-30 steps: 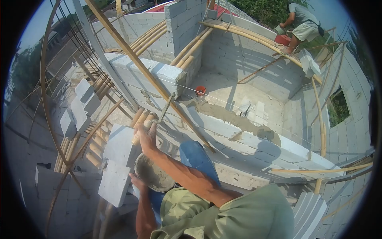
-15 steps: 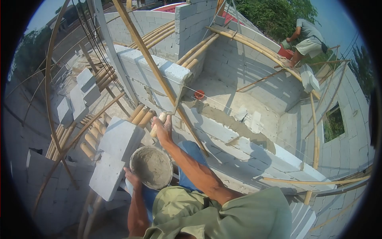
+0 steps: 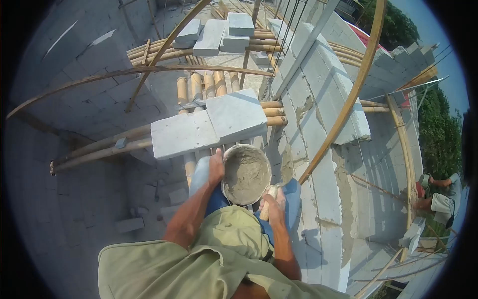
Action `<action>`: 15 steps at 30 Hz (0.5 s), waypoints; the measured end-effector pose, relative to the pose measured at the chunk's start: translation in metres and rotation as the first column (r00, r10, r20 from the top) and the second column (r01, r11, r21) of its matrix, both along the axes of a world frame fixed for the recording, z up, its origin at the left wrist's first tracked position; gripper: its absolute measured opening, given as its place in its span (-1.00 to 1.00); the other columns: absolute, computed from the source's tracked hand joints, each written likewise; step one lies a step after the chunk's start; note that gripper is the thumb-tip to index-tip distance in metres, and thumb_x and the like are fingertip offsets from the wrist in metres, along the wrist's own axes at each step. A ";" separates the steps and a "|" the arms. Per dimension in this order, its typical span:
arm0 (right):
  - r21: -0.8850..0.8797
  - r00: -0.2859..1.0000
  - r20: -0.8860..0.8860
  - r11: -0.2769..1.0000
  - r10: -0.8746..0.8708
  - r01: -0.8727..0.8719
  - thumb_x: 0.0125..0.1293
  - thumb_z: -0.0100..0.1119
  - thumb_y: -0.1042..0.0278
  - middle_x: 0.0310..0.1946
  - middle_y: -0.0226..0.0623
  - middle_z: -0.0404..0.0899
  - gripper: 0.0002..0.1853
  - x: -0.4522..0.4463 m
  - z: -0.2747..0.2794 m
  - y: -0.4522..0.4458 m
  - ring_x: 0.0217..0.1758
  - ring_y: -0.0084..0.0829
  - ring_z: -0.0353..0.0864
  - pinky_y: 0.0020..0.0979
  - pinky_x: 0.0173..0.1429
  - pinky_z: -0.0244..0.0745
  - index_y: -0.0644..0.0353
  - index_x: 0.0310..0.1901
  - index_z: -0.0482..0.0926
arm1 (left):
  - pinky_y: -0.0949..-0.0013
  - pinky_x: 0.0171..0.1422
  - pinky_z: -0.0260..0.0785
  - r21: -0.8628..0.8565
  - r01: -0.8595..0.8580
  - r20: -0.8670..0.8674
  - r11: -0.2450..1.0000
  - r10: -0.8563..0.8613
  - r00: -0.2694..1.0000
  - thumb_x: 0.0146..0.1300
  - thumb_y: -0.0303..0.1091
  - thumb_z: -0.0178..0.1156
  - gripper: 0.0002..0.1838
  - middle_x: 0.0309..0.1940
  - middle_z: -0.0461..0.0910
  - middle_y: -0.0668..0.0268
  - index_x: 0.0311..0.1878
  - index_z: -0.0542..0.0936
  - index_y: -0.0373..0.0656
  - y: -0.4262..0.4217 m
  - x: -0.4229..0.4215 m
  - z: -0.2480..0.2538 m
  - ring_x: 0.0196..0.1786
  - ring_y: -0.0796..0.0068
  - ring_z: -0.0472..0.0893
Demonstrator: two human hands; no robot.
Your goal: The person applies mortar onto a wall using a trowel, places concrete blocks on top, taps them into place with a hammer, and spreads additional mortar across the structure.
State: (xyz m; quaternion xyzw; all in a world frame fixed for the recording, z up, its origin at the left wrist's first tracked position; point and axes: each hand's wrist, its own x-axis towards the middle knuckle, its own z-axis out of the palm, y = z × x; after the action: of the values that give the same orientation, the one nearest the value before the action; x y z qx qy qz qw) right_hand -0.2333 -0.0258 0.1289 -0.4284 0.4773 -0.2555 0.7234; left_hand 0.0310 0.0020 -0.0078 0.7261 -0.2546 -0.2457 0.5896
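Observation:
A round bucket of grey mortar (image 3: 245, 174) sits between my knees. My left hand (image 3: 216, 168) is closed on the left side of its rim. At the bucket's lower right, my right hand (image 3: 273, 203) grips the pale handle of a trowel (image 3: 286, 164), whose mortar-smeared blade points up and away from me beside the bucket. Two pale blocks (image 3: 181, 132) lie side by side on bamboo poles just beyond the bucket. To the right runs the block wall (image 3: 329, 199), with a strip of wet mortar (image 3: 344, 199) along it.
A slanted wooden pole (image 3: 348, 104) crosses in front of the wall. More blocks (image 3: 210, 37) rest on bamboo at the top. Steel rods (image 3: 294, 25) stand near the wall. Another person (image 3: 442, 199) crouches on the scaffold at the far right.
The view has swung left, so the wall and the other person now appear further right. My right hand and the trowel have come back beside the bucket. My left hand still holds the rim.

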 end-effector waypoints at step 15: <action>-0.259 0.626 -0.712 0.710 0.317 -0.654 0.46 0.29 0.24 -0.15 -0.12 0.72 -0.60 0.018 0.015 -0.008 -0.27 -0.34 0.71 -0.23 -0.08 0.64 0.33 0.19 0.60 | 0.02 0.21 0.42 0.169 -0.245 0.213 0.955 0.208 0.955 0.40 -0.16 0.32 -0.57 0.12 0.59 -0.08 0.08 0.58 -0.36 -0.010 0.002 0.012 0.18 -0.14 0.57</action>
State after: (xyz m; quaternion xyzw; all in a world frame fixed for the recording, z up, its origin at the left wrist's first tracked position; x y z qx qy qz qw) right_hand -0.2153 -0.0340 0.1442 -0.7742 0.4643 0.0006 0.4302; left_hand 0.0327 -0.0083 0.0039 0.8248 -0.2002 -0.1280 0.5130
